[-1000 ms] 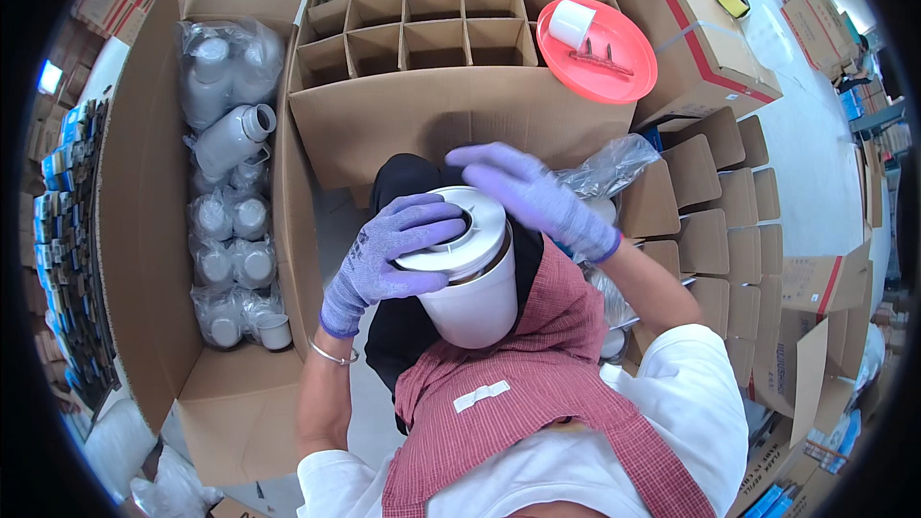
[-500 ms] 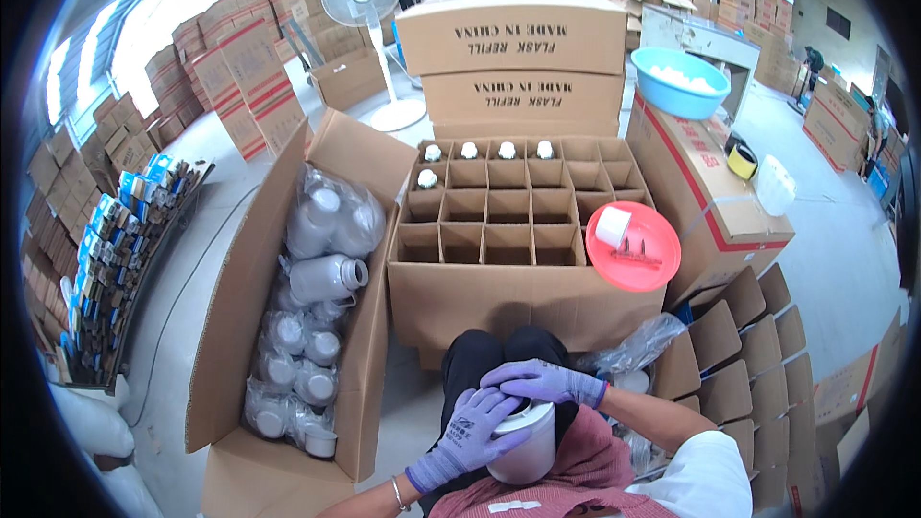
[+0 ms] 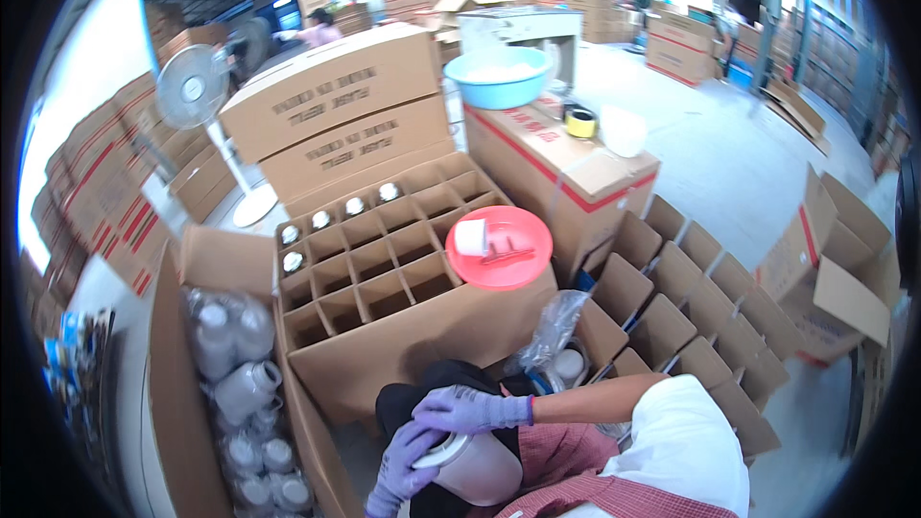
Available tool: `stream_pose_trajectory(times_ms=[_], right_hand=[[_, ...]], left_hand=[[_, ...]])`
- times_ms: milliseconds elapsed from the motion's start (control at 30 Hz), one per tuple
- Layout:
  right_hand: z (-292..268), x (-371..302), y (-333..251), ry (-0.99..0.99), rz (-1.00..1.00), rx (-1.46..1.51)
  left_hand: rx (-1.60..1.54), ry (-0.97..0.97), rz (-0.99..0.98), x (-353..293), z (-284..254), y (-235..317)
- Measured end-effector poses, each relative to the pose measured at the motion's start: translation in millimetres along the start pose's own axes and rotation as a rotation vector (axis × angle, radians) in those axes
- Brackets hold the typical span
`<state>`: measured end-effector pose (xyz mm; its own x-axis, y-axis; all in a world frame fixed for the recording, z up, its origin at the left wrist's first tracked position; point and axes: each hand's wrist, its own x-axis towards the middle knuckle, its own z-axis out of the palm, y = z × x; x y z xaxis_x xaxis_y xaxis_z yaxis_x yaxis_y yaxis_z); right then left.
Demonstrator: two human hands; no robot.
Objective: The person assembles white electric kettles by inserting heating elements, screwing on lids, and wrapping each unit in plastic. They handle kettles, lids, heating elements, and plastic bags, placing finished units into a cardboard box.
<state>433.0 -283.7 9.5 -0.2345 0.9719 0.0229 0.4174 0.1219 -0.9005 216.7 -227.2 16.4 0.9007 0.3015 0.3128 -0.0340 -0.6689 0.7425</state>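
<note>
A whitish-grey flask body (image 3: 483, 472) lies tilted across my lap, its rimmed end toward the left. At that end, my left hand (image 3: 401, 468), in a purple glove, grips the rim from the left. My right hand (image 3: 468, 411), gloved alike, curls over the top of the same end, and its fingertips reach toward my left hand. Between the hands, a dark opening shows in part; whatever may be in it is hidden. Beyond my knees is a divided carton (image 3: 422, 336) with several silvery-topped refills (image 3: 354, 205) in its far and left cells.
A red plate (image 3: 518, 273) holding a white cup (image 3: 470, 237) rests on the carton's right corner. At left, an open box (image 3: 168, 403) contains bagged flask bodies (image 3: 247, 388). Cardboard dividers (image 3: 662, 317) stand at right, near a closed carton bearing a blue basin (image 3: 499, 91).
The view has swung to the right, so the cartons appear farther left and slanted. Both hands remain on the flask body, which now looks more tilted.
</note>
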Motion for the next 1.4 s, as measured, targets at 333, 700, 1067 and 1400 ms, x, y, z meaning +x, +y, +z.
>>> stream_pose_trajectory(times_ms=[333, 700, 1067, 1400], right_hand=[[8, 32, 16, -0.418, -0.121, 0.272], [-34, -12, -46, -0.393, -0.227, -0.154], [-43, 20, -25, -0.338, -0.425, -0.38], [-13, 14, -29, -0.323, -0.321, -0.456]], left_hand=[[0.162, 0.227, -0.154, -24, 15, 33], [0.838, 1.604, -0.058, -165, -288, 220], [0.745, 2.32, -0.451, -488, -359, 289], [0.901, 2.204, -0.854, -527, -386, 272]])
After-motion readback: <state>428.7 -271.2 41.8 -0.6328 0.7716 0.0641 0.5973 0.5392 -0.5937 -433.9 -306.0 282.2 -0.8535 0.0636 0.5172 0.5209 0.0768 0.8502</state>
